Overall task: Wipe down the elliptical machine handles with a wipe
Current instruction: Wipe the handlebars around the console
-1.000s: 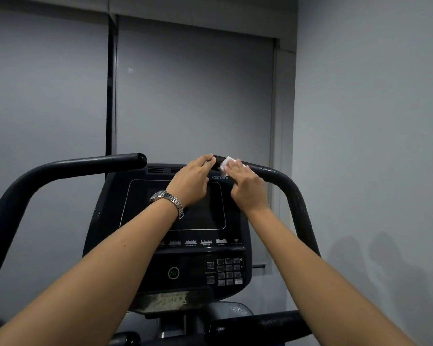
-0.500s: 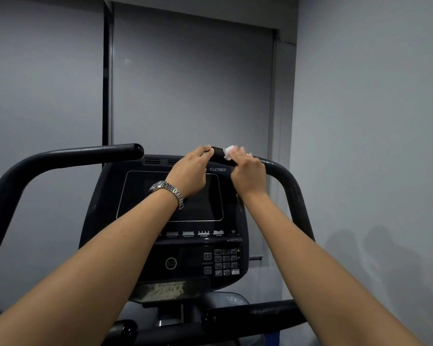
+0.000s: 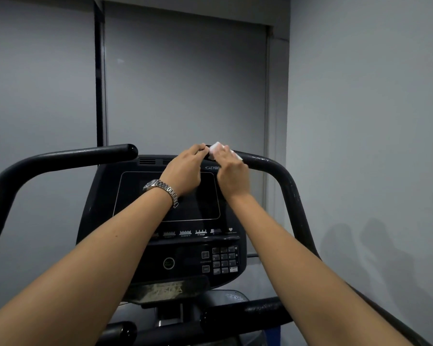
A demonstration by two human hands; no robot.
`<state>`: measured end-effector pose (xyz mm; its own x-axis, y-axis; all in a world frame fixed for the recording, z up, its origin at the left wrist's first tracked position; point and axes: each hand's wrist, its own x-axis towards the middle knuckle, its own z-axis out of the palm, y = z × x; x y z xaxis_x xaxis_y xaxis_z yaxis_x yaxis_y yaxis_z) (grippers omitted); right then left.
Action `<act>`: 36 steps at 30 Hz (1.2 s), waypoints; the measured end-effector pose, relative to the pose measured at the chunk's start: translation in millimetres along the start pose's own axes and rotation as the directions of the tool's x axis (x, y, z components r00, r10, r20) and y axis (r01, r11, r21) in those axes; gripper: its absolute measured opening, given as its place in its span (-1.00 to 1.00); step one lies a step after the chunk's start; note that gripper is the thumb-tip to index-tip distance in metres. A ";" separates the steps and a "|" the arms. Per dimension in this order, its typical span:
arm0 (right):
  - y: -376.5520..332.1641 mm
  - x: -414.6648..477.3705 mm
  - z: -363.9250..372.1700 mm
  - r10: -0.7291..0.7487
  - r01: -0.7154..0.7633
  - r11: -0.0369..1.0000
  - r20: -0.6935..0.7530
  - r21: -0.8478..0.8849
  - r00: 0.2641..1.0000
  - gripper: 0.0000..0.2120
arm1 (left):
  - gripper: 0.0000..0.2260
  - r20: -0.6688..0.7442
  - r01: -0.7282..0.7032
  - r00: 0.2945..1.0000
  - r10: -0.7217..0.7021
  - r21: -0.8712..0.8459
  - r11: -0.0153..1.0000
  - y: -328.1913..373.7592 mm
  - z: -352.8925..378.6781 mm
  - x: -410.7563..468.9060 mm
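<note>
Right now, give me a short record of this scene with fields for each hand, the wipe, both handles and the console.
left hand: grips the inner end of the right handle; watch on its wrist
right hand: holds the wipe against the right handle
wipe: white, on top of the handle near its tip
left handle: no hand on it
console: screen dark, behind both hands

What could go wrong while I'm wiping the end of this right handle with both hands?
The wipe is a small wad under the right hand, covering only the tip of the right handle; the bend and upright could get skipped. The left hand grips that handle end right beside the wipe and might re-soil the cleaned spot. Nothing touches the left handle, so it may be forgotten.
</note>
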<state>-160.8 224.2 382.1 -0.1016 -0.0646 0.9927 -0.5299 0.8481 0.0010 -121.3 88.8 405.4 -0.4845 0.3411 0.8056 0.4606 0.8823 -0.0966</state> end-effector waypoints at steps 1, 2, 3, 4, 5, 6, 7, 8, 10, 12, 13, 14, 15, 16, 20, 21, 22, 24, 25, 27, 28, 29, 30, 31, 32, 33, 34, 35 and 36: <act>0.9 -5.6 4.2 -0.029 0.029 1.000 0.017 0.010 0.999 -0.65 | -0.54 0.002 -0.003 1.000 0.003 -0.004 1.000 -0.9 -0.1 0.2; 5.4 -11.8 6.7 -0.054 0.054 0.998 0.016 0.015 0.998 -0.66 | -0.53 0.006 -0.005 1.000 0.005 -0.004 1.000 -1.1 -0.3 0.4; 11.6 -17.1 6.2 -0.074 0.074 0.997 -0.006 0.010 0.997 -0.66 | -0.52 0.013 -0.005 1.000 0.005 -0.001 1.000 -1.2 -0.2 0.6; 19.4 -20.2 4.3 -0.088 0.088 0.996 -0.038 -0.002 0.995 -0.65 | -0.52 0.017 -0.005 1.000 0.005 0.002 1.000 -1.1 0.2 0.7; 26.2 -20.6 1.0 -0.085 0.085 0.996 -0.064 -0.009 0.994 -0.63 | -0.52 0.016 -0.004 1.000 0.004 0.005 1.000 -1.1 0.4 0.6; 30.2 -18.3 -4.0 -0.071 0.069 0.997 -0.084 -0.017 0.994 -0.62 | -0.52 0.013 -0.002 1.000 0.002 0.008 1.000 -1.0 0.9 0.5; 31.0 -13.9 -8.6 -0.051 0.049 0.998 -0.099 -0.027 0.994 -0.62 | -0.52 0.007 0.000 1.000 0.000 0.008 1.000 -1.2 1.4 0.2; 29.5 -8.6 -10.4 -0.038 0.034 0.999 -0.112 -0.036 0.993 -0.63 | -0.51 0.000 0.003 1.000 -0.003 0.006 1.000 -1.5 1.7 -0.1; 20.9 -1.6 -9.3 -0.035 0.031 0.999 -0.100 -0.043 0.994 -0.63 | -0.51 -0.012 0.005 1.000 -0.005 0.004 1.000 -1.9 2.4 -0.4; 15.4 -4.8 -3.3 -0.075 0.072 0.996 -0.067 -0.045 0.995 -0.60 | -0.50 -0.019 -0.001 1.000 0.001 0.001 1.000 -2.7 2.9 -0.5; 18.0 -10.2 -1.0 -0.106 0.104 0.994 -0.052 -0.038 0.993 -0.60 | -0.50 -0.020 -0.004 1.000 0.004 -0.003 1.000 -3.0 3.1 -0.7; 23.6 -16.2 -1.0 -0.125 0.123 0.992 -0.039 -0.032 0.991 -0.61 | -0.50 -0.019 -0.005 1.000 0.005 -0.005 1.000 -3.3 3.3 -0.8; 31.0 -21.0 -4.1 -0.124 0.123 0.992 -0.037 -0.033 0.992 -0.62 | -0.50 -0.018 -0.005 1.000 0.005 -0.007 1.000 -3.6 3.7 -0.9; 38.0 -23.5 -9.3 -0.107 0.105 0.994 -0.053 -0.038 0.993 -0.62 | -0.50 -0.020 -0.004 1.000 0.004 -0.009 1.000 -3.8 4.2 -1.2; 42.0 -8.9 -25.7 -0.015 0.008 0.998 -0.116 -0.055 0.993 -0.56 | -0.50 -0.042 0.006 0.999 -0.007 -0.015 1.000 -3.0 7.8 -2.6; 37.8 -3.4 -25.4 0.004 -0.009 0.998 -0.099 -0.059 0.995 -0.57 | -0.49 -0.041 0.009 0.999 -0.010 -0.013 1.000 -2.6 8.5 -3.0; 34.9 0.0 -23.0 0.009 -0.014 0.998 -0.078 -0.068 0.997 -0.59 | -0.49 -0.040 0.010 0.999 -0.010 -0.008 1.000 -2.5 8.8 -2.9; 33.9 -3.9 -18.7 -0.017 0.014 0.997 -0.043 -0.081 0.999 -0.59 | -0.49 -0.042 0.007 0.999 -0.007 -0.001 1.000 -2.6 8.3 -2.8; 36.8 -10.7 -17.4 -0.045 0.042 0.995 -0.037 -0.085 0.998 -0.58 | -0.48 -0.042 0.006 0.999 -0.006 0.003 1.000 -2.9 8.1 -2.8; 45.9 -22.3 -22.1 -0.087 0.082 0.993 -0.065 -0.080 0.994 -0.58 | -0.48 -0.038 0.010 0.999 -0.009 0.006 1.000 -3.1 7.6 -2.7; 50.9 -24.3 -26.3 -0.080 0.073 0.994 -0.085 -0.081 0.993 -0.56 | -0.48 -0.037 0.012 0.999 -0.011 0.005 1.000 -2.9 7.8 -2.7; 55.5 -22.4 -29.8 -0.051 0.044 0.996 -0.092 -0.081 0.994 -0.54 | -0.48 -0.038 0.013 0.999 -0.013 0.003 1.000 -2.7 8.2 -2.7; 58.3 -17.3 -32.5 -0.011 0.004 0.997 -0.082 -0.078 0.997 -0.53 | -0.48 -0.040 0.013 0.999 -0.013 0.002 1.000 -2.4 9.0 -2.9; 58.6 -10.0 -33.6 0.026 -0.030 0.997 -0.061 -0.078 0.998 -0.53 | -0.48 -0.043 0.014 0.999 -0.014 0.001 1.000 -2.1 9.6 -2.8; 56.9 -3.0 -32.7 0.049 -0.051 0.995 -0.034 -0.084 0.998 -0.53 | -0.48 -0.045 0.015 0.999 -0.015 0.001 1.000 -1.9 10.1 -3.0; 52.4 1.5 -32.1 0.053 -0.054 0.995 -0.015 -0.089 0.999 -0.53 | -0.48 -0.048 0.016 0.999 -0.016 0.004 1.000 -1.9 10.4 -2.9; 47.5 2.9 -30.5 0.045 -0.045 0.994 -0.001 -0.096 0.999 -0.52 | -0.48 -0.050 0.016 0.999 -0.015 0.009 1.000 -2.2 10.3 -2.8; 44.7 0.2 -28.0 0.026 -0.024 0.995 0.009 -0.097 1.000 -0.51 | -0.48 -0.050 0.016 0.999 -0.015 0.014 1.000 -2.6 10.0 -2.8; 43.3 -5.2 -27.2 0.000 0.001 0.996 0.010 -0.089 1.000 -0.51 | -0.48 -0.048 0.017 0.999 -0.016 0.018 1.000 -2.9 9.8 -2.8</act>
<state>-160.3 275.6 380.3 -0.1101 -0.0699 0.9915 -0.4530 0.8914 0.0126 -128.5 88.5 397.7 -0.4553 0.3108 0.8343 0.4390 0.8936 -0.0933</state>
